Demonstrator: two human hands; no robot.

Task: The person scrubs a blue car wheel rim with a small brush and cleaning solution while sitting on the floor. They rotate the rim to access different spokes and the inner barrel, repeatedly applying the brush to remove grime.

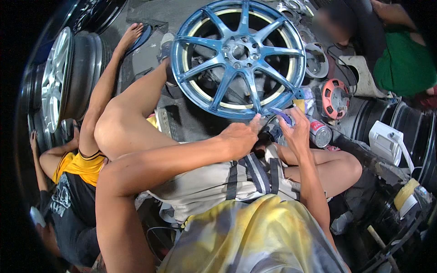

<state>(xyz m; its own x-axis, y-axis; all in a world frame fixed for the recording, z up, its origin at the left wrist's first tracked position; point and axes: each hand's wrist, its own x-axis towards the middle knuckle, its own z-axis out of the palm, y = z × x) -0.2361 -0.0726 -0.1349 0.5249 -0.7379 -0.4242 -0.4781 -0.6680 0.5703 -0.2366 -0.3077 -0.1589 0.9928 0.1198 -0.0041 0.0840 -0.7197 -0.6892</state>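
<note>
Two bare hands meet low at the blue wheel, which sits at 12 to 1 o'clock of the view. Clock positions below run from its hub.

Hard to make out: left hand's thumb and palm, mostly hidden; clutter behind the spokes, in shadow; yellowish piece behind the right hand's fingertips, can't tell if held. Cut off by the dark fisheye rim: person in yellow shorts at 8 o'clock, person in green cloth at 3.

Materials: wheel glossy, translucent-looking blue over metal, slim straight spokes, cream band inside the rim, ring of holes round the hub. Silver wheel on edge at 9 o'clock. Orange-red ring-shaped part at 4 o'clock; metal can, red and silver, lying on its side between 4 and 5; boxy white plastic case at 4, farther out. Wearer's shirt shiny, yellow-grey blotched; shorts pale with dark straps.

Fingers: left index stretched to the rim at 5 to 6 o'clock, apparently touching; others curled in, can't tell whether they hold anything. Right thumb and forefinger nearly together, pinching a thin purple-blue strip at 5 o'clock, near the rim; remaining fingers bent, partly overlapping.
</note>
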